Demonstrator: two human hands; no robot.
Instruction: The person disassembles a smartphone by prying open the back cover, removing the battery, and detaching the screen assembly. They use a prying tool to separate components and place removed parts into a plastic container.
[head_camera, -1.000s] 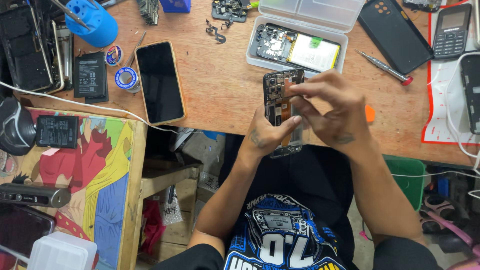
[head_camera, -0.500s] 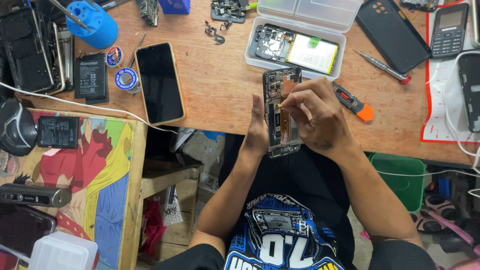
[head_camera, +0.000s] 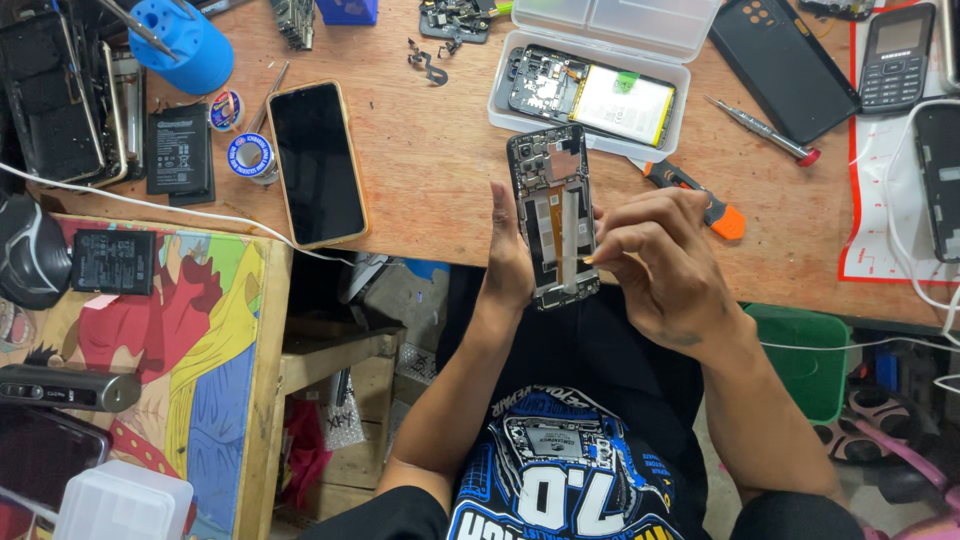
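At far left, a stack of dismantled dark phone frames (head_camera: 60, 100) lies on the wooden workbench (head_camera: 440, 180), beside a blue plastic tool holder (head_camera: 185, 40), a flat black rectangular battery (head_camera: 180, 152) and a small spool of solder wire (head_camera: 250, 157). A gold-edged smartphone with a dark glass screen (head_camera: 318, 163) lies face up just right of them.

At centre, over the bench's front edge, the person's left hand (head_camera: 510, 265) grips the left side of an opened black phone chassis with its back cover off (head_camera: 553, 215), held upright with its camera end away from the body. The right hand (head_camera: 660, 265) is closed on the chassis's right edge, fingertips pinched at its inner frame; whether they hold a tool cannot be told.

Behind the chassis sits a clear plastic hinged box (head_camera: 600, 60) containing a phone's circuit board and battery. Further right lie an orange-and-black handled pry tool (head_camera: 695, 195), a slim silver screwdriver with a red tip (head_camera: 765, 130), a black phone case (head_camera: 785, 60) and a dark keypad phone (head_camera: 897, 55).
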